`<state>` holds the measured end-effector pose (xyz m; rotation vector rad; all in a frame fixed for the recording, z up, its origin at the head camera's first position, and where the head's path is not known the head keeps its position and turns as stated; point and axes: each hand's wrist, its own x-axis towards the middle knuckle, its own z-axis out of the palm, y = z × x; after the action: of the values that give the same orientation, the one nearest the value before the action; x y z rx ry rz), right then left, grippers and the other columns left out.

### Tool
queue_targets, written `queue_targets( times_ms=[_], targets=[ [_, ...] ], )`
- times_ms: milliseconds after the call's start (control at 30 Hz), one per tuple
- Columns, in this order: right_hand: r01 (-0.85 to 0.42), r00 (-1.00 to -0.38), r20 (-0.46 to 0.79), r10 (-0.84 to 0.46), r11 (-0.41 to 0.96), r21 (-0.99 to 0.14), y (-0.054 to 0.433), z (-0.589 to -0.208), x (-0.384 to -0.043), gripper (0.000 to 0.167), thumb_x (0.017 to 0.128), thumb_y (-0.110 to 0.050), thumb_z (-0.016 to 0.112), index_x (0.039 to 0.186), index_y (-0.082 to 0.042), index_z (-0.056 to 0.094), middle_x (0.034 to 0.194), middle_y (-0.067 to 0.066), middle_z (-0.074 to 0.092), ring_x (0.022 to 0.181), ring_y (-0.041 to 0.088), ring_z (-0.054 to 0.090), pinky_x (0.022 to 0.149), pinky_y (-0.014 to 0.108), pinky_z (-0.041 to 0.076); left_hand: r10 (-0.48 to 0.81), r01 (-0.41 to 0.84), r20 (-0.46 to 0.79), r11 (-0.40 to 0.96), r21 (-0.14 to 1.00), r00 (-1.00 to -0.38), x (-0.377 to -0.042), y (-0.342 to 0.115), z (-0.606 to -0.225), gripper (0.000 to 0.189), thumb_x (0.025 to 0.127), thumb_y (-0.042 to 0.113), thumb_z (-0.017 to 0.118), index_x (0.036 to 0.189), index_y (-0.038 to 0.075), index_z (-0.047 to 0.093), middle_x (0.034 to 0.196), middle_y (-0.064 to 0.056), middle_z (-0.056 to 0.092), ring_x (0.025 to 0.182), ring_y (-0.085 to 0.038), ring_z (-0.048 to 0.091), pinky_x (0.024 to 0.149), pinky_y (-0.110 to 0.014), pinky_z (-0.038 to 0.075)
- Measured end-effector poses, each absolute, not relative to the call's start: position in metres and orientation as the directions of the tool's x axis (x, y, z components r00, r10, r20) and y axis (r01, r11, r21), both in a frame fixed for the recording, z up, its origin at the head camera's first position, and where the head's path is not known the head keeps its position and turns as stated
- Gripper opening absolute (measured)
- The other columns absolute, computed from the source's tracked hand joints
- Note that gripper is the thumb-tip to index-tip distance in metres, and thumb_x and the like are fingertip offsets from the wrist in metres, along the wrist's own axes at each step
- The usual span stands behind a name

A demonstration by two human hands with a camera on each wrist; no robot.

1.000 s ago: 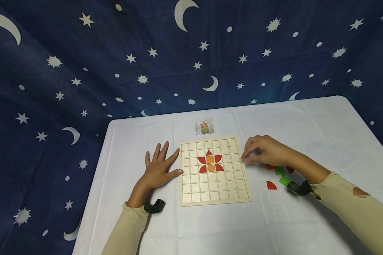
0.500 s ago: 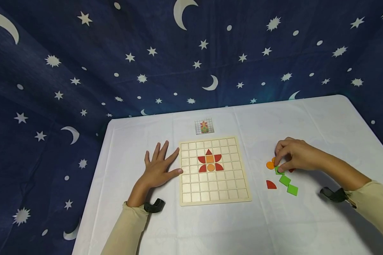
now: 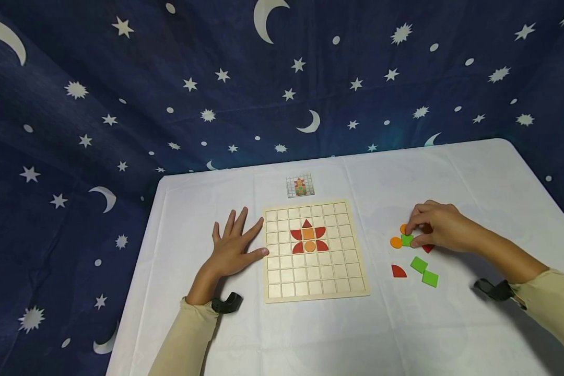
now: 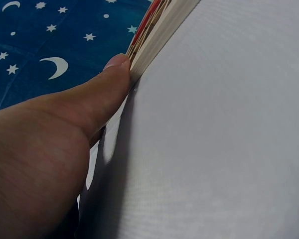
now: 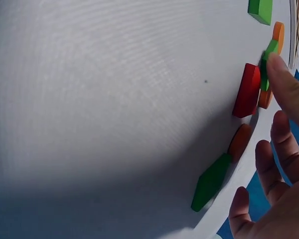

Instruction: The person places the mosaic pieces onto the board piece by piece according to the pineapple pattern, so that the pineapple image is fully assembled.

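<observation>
My left hand (image 3: 231, 249) lies with fingers spread on the white cloth, its thumb and index fingertip at the left edge of the wooden grid board (image 3: 282, 274). The left wrist view shows the thumb (image 4: 102, 87) against the board's side. Red tiles, an orange square (image 3: 308, 234) and an orange circle (image 3: 309, 246) sit in the grid. To the right of the board, my right hand (image 3: 439, 225) pinches a green square tile (image 3: 406, 240) between thumb and index finger, low at the table. Beside it are orange circles (image 3: 396, 243) and a red quarter-circle (image 3: 427, 248), partly hidden.
A small pattern card (image 3: 300, 186) lies behind the board. Two more green squares (image 3: 430, 279) and a loose red quarter-circle (image 3: 398, 271) lie nearer the front. A dark blue star-printed curtain (image 3: 244, 62) hangs behind the white table (image 3: 207, 190).
My right hand has moved right, from the board's edge to the loose tiles. The green square under its fingers has shifted slightly away and turned. The left hand has stayed put.
</observation>
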<state>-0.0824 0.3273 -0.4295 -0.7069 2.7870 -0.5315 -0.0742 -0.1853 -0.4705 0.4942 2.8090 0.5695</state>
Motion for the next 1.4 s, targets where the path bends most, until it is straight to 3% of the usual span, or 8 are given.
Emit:
queue_targets(
  times_ms=[200,500,867,1067,1267,1400],
  targets=[
    [-0.384,-0.875,-0.115,-0.469,0.821,-0.423,0.329,-0.43,-0.081,0.025,0.069,-0.032,0.095,0.088,-0.033,0.078,0.09,-0.018,0.063,0.085,0.007,0.05,0.071,0.024,0.047,0.37,0.279,-0.155,0.865,0.418,-0.916,-0.075,-0.186,-0.472,0.082,0.093,0.062,0.062,0.161,0.031,0.03,0.174,-0.008,-0.001,0.159,-0.037,-0.011,0.116,-0.073,-0.013],
    [-0.379,-0.892,-0.079,-0.445,0.832,-0.405,0.333,-0.436,-0.076,0.027,0.068,-0.031,0.096,0.088,-0.033,0.078,0.083,-0.018,0.059,0.08,0.004,0.047,0.068,0.023,0.043,0.368,0.278,-0.154,0.866,0.416,-0.917,-0.074,-0.185,-0.471,0.082,0.093,0.062,0.063,0.161,0.032,0.03,0.174,-0.008,-0.001,0.159,-0.038,-0.011,0.116,-0.073,-0.012],
    [-0.395,-0.9,-0.064,-0.43,0.871,-0.293,0.32,-0.432,-0.078,0.03,0.071,-0.029,0.095,0.096,-0.023,0.081,0.086,-0.013,0.065,0.083,0.01,0.053,0.071,0.037,0.038,0.373,0.282,-0.148,0.861,0.424,-0.916,-0.074,-0.185,-0.471,0.082,0.092,0.061,0.064,0.161,0.031,0.031,0.174,-0.009,0.0,0.159,-0.04,-0.01,0.116,-0.074,-0.012],
    [-0.422,-0.878,-0.083,-0.471,0.845,-0.328,0.311,-0.43,-0.081,0.03,0.077,-0.024,0.091,0.105,-0.021,0.082,0.09,-0.014,0.064,0.084,0.008,0.052,0.072,0.033,0.039,0.377,0.285,-0.145,0.856,0.431,-0.915,-0.074,-0.186,-0.471,0.083,0.092,0.061,0.065,0.161,0.031,0.031,0.174,-0.009,0.001,0.159,-0.04,-0.01,0.115,-0.074,-0.012],
    [-0.421,-0.876,-0.067,-0.478,0.826,-0.375,0.309,-0.432,-0.082,0.026,0.077,-0.021,0.091,0.1,-0.024,0.08,0.094,-0.014,0.063,0.091,0.01,0.054,0.08,0.035,0.049,0.371,0.278,-0.154,0.861,0.426,-0.916,-0.073,-0.186,-0.472,0.082,0.092,0.062,0.063,0.161,0.032,0.029,0.174,-0.007,-0.002,0.159,-0.037,-0.012,0.116,-0.073,-0.013],
    [-0.399,-0.878,-0.081,-0.471,0.816,-0.418,0.307,-0.432,-0.084,0.028,0.076,-0.018,0.091,0.097,-0.028,0.076,0.092,-0.015,0.065,0.091,0.011,0.053,0.081,0.034,0.051,0.37,0.276,-0.154,0.861,0.428,-0.916,-0.074,-0.186,-0.472,0.082,0.092,0.062,0.063,0.161,0.033,0.029,0.174,-0.007,-0.002,0.159,-0.037,-0.012,0.116,-0.072,-0.014]
  ],
)
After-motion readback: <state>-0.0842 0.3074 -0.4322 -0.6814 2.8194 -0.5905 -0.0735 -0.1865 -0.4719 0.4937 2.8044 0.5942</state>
